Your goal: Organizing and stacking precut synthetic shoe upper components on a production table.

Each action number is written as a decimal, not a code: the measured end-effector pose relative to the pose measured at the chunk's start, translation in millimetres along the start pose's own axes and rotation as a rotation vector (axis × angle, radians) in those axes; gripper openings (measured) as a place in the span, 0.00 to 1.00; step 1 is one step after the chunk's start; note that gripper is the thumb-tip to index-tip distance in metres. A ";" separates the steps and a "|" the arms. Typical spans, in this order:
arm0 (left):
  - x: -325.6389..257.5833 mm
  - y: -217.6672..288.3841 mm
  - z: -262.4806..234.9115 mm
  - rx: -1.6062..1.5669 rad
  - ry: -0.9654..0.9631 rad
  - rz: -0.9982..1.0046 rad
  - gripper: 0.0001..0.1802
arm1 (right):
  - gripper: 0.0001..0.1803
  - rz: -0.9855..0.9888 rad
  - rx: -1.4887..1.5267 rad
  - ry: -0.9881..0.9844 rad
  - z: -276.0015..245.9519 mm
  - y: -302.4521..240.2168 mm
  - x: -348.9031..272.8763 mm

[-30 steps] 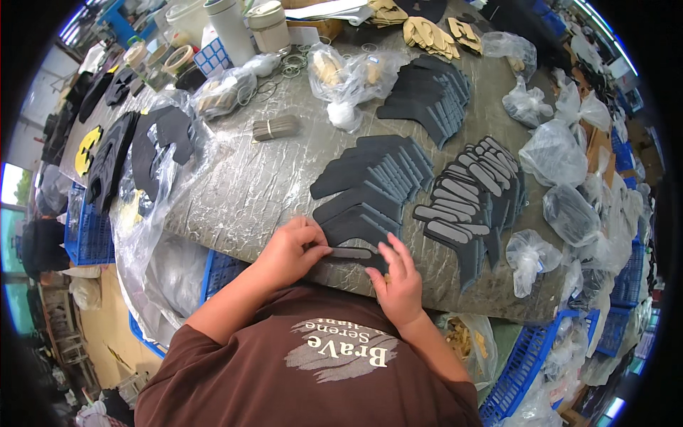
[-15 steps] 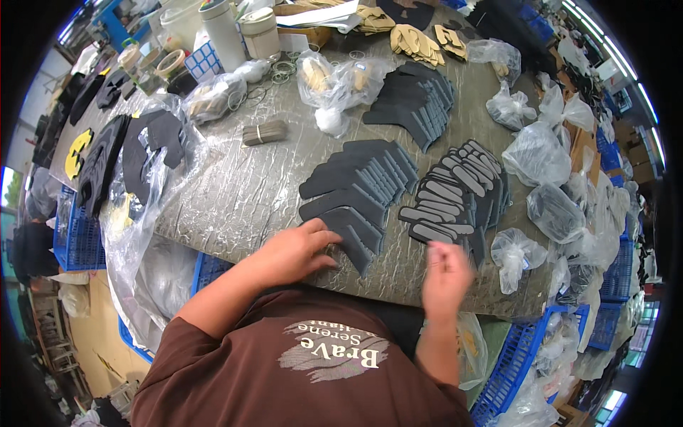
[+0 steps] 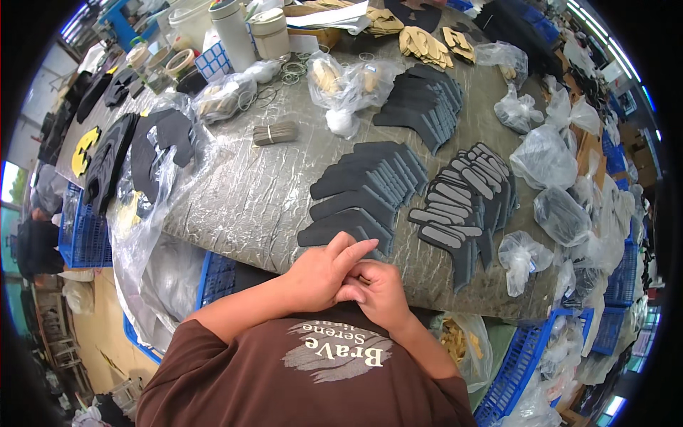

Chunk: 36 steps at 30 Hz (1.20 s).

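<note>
My left hand [image 3: 318,276] and my right hand [image 3: 382,290] meet at the near edge of the table, fingertips pinched together. Anything between them is too small or hidden to make out. Just beyond the left fingers lies a fanned row of bent black cut pieces [image 3: 341,191] with blue-grey edges; the hand partly covers the nearest one. To the right is a second fan of black pieces [image 3: 462,260] with grey rounded strips [image 3: 447,206] spread on top. Farther back sits a third black fan [image 3: 405,103].
A banded bundle of grey-brown strips [image 3: 275,133] lies left of centre on the table [image 3: 228,192]. Tied clear bags [image 3: 544,155] line the right side. Tan cut pieces [image 3: 423,44], a white tumbler [image 3: 232,32] and rubber bands [image 3: 293,71] are at the back. Blue crates [image 3: 516,370] stand below.
My right hand has moved left from the strip-topped pieces to meet my left hand. My left hand has shifted slightly right and nearer to me. The view has shifted a little.
</note>
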<state>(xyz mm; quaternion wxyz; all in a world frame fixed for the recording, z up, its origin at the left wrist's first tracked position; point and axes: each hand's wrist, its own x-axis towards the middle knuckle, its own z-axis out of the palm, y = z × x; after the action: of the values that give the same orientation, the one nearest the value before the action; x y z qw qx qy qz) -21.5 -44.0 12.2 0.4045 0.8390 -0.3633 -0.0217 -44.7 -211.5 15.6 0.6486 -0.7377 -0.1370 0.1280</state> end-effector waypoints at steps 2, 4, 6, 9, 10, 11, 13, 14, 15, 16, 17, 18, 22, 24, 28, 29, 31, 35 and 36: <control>-0.4 -0.2 -0.2 -0.010 -0.010 0.000 0.45 | 0.04 -0.019 -0.006 0.012 2.3 -0.1 0.0; -0.4 -0.4 0.4 -0.020 -0.021 0.002 0.45 | 0.04 0.041 0.202 0.063 6.3 0.4 0.2; 0.1 -1.9 0.6 -0.044 0.004 0.016 0.46 | 0.04 0.060 0.167 0.051 3.8 3.7 0.3; 1.6 -1.5 -1.1 -0.035 -0.016 -0.018 0.46 | 0.04 0.064 0.108 0.050 4.0 5.2 0.3; 1.5 -1.8 -0.8 -0.035 -0.017 -0.020 0.46 | 0.05 0.047 0.083 0.061 4.3 5.3 0.4; 0.8 -2.0 -0.4 -0.045 -0.021 -0.025 0.46 | 0.05 0.048 0.084 0.060 4.1 4.9 0.6; -0.7 -2.8 1.1 -0.055 -0.025 -0.032 0.46 | 0.04 0.114 0.062 0.036 3.3 4.1 0.9; -1.1 -3.5 2.0 -0.076 -0.024 -0.023 0.47 | 0.04 0.114 0.062 0.036 4.2 4.6 1.0; -1.2 -4.2 2.9 -0.098 -0.022 -0.014 0.47 | 0.04 0.143 0.178 0.045 6.1 6.2 1.1; -0.8 -5.1 3.4 -0.098 -0.022 -0.014 0.47 | 0.03 0.171 0.295 0.053 7.7 8.4 1.0; 0.2 -6.0 3.9 -0.156 0.003 0.001 0.44 | 0.03 0.171 0.294 0.055 9.1 13.5 -0.1; 1.0 -6.2 4.4 -0.215 0.029 0.016 0.41 | 0.03 0.194 0.347 0.067 10.6 20.4 -1.6; -1.2 -6.4 5.9 -0.658 0.138 -0.239 0.27 | 0.02 0.362 0.801 0.053 5.8 25.2 -2.6; 1.6 -14.1 1.6 -0.507 0.178 -0.174 0.16 | 0.02 0.326 0.951 0.006 3.7 20.3 1.2; -1.0 -13.7 -6.5 -0.366 0.083 -0.030 0.09 | 0.05 0.295 0.831 -0.017 2.6 25.7 -0.7; -2.0 -9.5 -10.0 -0.326 0.118 -0.036 0.09 | 0.05 0.299 0.816 0.040 6.9 20.9 1.9; -8.3 -14.3 -11.8 -0.303 0.163 -0.044 0.08 | 0.05 0.252 0.893 0.193 6.3 25.3 6.2; -19.9 -26.1 -19.1 -0.337 0.351 -0.435 0.04 | 0.04 0.113 1.219 0.356 -34.4 46.5 22.5; -23.9 -28.7 -21.7 -0.488 0.373 -0.794 0.03 | 0.04 0.036 1.074 0.298 -42.5 53.0 26.1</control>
<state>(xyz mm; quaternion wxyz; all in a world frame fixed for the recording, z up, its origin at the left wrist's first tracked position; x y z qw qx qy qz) -14.9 -3.0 0.7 0.6074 0.7831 0.0784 -0.1079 -2.9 -247.6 -31.9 0.9435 -0.3159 0.0531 0.0853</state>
